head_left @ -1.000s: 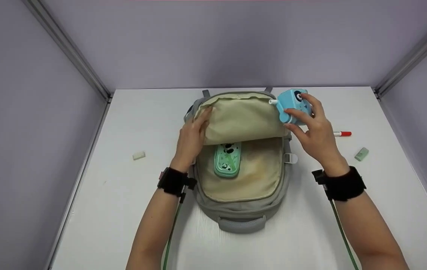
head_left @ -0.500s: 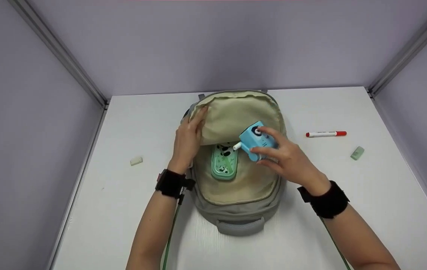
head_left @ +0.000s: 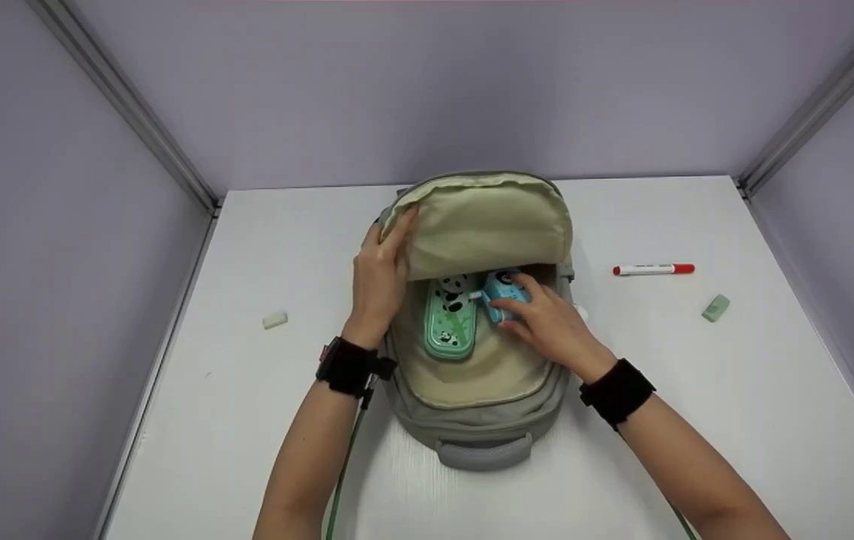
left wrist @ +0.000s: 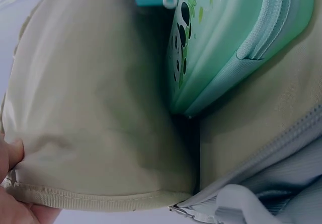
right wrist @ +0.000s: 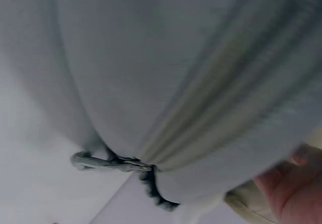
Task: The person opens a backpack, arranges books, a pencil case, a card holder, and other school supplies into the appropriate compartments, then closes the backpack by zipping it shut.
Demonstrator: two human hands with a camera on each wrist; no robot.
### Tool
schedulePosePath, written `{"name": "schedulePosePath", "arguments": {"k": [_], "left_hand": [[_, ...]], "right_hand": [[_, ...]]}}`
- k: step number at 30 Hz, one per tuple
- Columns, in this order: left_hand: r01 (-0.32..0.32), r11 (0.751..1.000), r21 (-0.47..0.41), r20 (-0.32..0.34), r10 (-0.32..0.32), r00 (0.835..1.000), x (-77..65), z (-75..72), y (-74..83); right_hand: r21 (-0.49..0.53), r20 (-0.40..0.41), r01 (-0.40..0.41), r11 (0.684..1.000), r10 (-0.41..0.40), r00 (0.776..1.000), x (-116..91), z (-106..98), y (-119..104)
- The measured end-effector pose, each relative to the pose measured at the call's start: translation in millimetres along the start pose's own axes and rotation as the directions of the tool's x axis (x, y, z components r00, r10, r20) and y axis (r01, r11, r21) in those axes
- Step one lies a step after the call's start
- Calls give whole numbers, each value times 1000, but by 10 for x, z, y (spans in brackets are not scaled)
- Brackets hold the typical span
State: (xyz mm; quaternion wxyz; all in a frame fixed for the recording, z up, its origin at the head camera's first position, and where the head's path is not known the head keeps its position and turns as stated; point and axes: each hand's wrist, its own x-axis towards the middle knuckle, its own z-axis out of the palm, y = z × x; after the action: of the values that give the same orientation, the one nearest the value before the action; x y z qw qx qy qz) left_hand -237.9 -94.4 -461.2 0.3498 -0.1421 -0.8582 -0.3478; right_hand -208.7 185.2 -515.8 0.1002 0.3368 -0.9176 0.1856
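A grey backpack lies on the table with its cream-lined front flap folded up. My left hand grips the flap's left edge; in the left wrist view its fingertips pinch the hem. Inside the opening is a green panda pencil case. Just right of it, my right hand holds a light-blue crank pencil sharpener with a white handle, at the mouth under the flap. The right wrist view shows mostly the bag's side, with part of the hand at lower right.
A red-capped marker and a small green eraser-like block lie on the table to the right. A small whitish block lies to the left. Grey-lilac panels enclose the table's back and sides.
My right hand has carried the pencil sharpener left and down from beside the backpack into the opening, next to the pencil case. The left hand keeps holding the flap, which now stands slightly higher.
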Motion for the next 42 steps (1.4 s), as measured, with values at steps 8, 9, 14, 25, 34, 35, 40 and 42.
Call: {"name": "schedulePosePath", "arguments": {"k": [8, 9, 14, 25, 34, 35, 40, 42], "left_hand": [[12, 999, -44, 18, -11, 1000, 0, -6, -14], [13, 999, -47, 22, -12, 1000, -1, -6, -15], [16, 999, -43, 34, -14, 999, -12, -4, -15], [6, 1000, -30, 43, -4, 999, -42, -32, 13], [3, 999, -43, 52, -1, 999, -72, -44, 29], [4, 999, -46, 50, -1, 999, -71, -44, 28], [17, 998, -60, 55, -14, 998, -73, -46, 22], [24, 998, -64, 61, -20, 998, -76, -45, 15]], "right_hand": [[-77, 8, 38, 996, -37, 999, 144, 159, 152], [-99, -4, 63, 993, -63, 998, 155, 167, 167], [-299, -135, 148, 943, -196, 971, 164, 172, 211], [-280, -223, 214, 936, -280, 934, 62, 144, 105], [-211, -116, 166, 963, -193, 974, 76, 135, 170], [-193, -88, 157, 969, -176, 980, 81, 123, 182], [-119, 12, 144, 982, -144, 989, 75, 47, 201], [-105, 19, 161, 981, -160, 987, 66, -3, 162]]}}
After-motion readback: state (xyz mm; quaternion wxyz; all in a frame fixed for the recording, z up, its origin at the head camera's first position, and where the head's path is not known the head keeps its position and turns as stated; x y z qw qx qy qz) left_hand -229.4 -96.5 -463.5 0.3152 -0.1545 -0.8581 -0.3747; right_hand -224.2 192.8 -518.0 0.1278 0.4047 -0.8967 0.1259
